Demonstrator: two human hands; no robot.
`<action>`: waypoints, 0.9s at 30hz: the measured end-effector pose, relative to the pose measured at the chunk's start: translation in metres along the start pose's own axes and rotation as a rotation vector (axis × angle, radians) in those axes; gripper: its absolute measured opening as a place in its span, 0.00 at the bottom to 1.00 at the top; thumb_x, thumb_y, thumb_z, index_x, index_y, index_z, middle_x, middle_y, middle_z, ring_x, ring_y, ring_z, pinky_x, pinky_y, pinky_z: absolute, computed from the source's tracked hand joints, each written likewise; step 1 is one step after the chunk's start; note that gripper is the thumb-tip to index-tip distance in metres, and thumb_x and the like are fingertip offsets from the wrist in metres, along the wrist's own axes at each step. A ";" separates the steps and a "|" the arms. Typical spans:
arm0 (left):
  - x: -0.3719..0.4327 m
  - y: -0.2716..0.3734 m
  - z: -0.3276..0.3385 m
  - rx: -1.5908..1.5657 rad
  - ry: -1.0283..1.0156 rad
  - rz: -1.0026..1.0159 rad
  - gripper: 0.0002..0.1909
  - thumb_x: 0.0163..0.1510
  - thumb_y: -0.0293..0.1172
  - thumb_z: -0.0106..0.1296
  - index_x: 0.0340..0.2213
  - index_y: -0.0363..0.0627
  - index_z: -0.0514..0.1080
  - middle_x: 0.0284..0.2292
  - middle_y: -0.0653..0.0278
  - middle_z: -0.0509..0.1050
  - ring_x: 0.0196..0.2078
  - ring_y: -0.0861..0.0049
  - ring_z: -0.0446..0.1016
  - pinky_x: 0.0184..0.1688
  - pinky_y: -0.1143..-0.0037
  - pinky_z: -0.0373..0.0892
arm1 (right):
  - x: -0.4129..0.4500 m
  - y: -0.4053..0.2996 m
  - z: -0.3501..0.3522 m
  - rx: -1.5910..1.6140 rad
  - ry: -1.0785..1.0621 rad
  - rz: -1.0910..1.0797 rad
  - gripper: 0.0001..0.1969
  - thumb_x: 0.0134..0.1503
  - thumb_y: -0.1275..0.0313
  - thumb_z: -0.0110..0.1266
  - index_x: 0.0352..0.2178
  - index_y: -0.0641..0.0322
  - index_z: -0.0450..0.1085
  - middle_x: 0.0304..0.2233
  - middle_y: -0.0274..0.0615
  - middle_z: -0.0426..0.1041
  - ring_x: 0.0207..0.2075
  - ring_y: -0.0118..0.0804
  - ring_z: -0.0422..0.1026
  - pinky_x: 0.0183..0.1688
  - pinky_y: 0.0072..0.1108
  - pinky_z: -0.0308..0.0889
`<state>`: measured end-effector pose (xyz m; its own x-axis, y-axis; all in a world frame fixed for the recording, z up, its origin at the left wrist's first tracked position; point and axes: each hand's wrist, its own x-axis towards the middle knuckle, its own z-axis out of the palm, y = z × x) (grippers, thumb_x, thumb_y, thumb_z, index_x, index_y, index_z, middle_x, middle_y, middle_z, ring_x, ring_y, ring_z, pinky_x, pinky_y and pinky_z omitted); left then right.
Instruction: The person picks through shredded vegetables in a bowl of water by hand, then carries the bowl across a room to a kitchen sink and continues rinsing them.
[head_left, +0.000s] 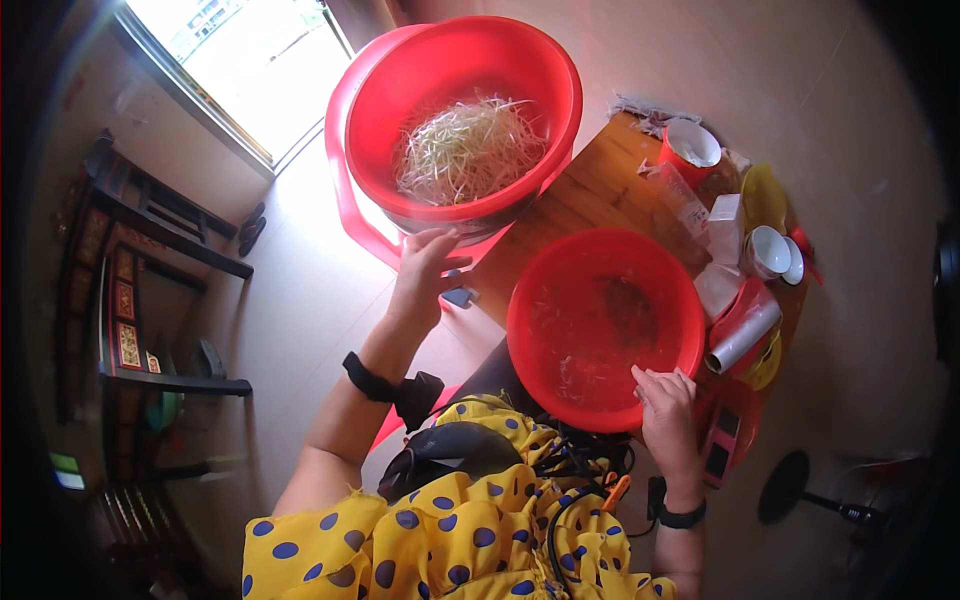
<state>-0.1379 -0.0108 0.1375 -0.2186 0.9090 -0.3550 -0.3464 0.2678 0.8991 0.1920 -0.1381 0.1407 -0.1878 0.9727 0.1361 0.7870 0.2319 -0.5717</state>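
Note:
A large red plastic basin (367, 142) stands at the upper middle, holding a heap of thin white sprouts (469, 154). My left hand (427, 274) is just below its near rim with the fingers apart; whether the fingertips touch the rim is hard to tell. A second red basin (600, 262) rests at the near edge of the wooden table, with a few pale scraps and a dark patch inside. My right hand (667, 394) is at its near right rim, fingers bent over the edge and pinched closely together.
The wooden table (592, 187) carries a red-and-white cup (691, 146), stacked white bowls (769, 253), a clear plastic cup (679, 199), a silvery roll (744, 336) and a pink phone-like object (721, 446). Dark wooden chairs (172, 225) stand left, beside a bright doorway.

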 end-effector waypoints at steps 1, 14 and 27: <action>0.005 0.003 -0.009 -0.094 0.054 -0.067 0.21 0.54 0.36 0.51 0.44 0.33 0.63 0.39 0.56 0.69 0.39 0.63 0.74 0.43 0.66 0.73 | 0.004 0.004 -0.004 -0.096 -0.045 -0.070 0.12 0.51 0.79 0.52 0.39 0.64 0.73 0.29 0.44 0.73 0.35 0.42 0.71 0.48 0.34 0.62; 0.116 -0.001 0.023 -0.537 0.193 -0.265 0.20 0.52 0.31 0.56 0.42 0.30 0.65 0.44 0.47 0.69 0.48 0.55 0.70 0.55 0.60 0.66 | 0.075 0.073 -0.045 0.015 -0.138 -0.057 0.16 0.50 0.77 0.55 0.43 0.64 0.69 0.42 0.45 0.70 0.42 0.43 0.71 0.46 0.31 0.63; 0.180 0.019 0.070 -0.494 0.174 -0.346 0.08 0.54 0.31 0.51 0.30 0.38 0.68 0.28 0.59 0.74 0.31 0.73 0.75 0.35 0.79 0.74 | 0.159 0.133 -0.063 0.254 -0.370 0.276 0.05 0.56 0.77 0.49 0.35 0.66 0.67 0.34 0.53 0.72 0.38 0.53 0.71 0.37 0.35 0.68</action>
<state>-0.1202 0.1805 0.1085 -0.1489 0.7194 -0.6784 -0.7952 0.3207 0.5146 0.3038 0.0480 0.1370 -0.2246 0.9219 -0.3156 0.6779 -0.0848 -0.7303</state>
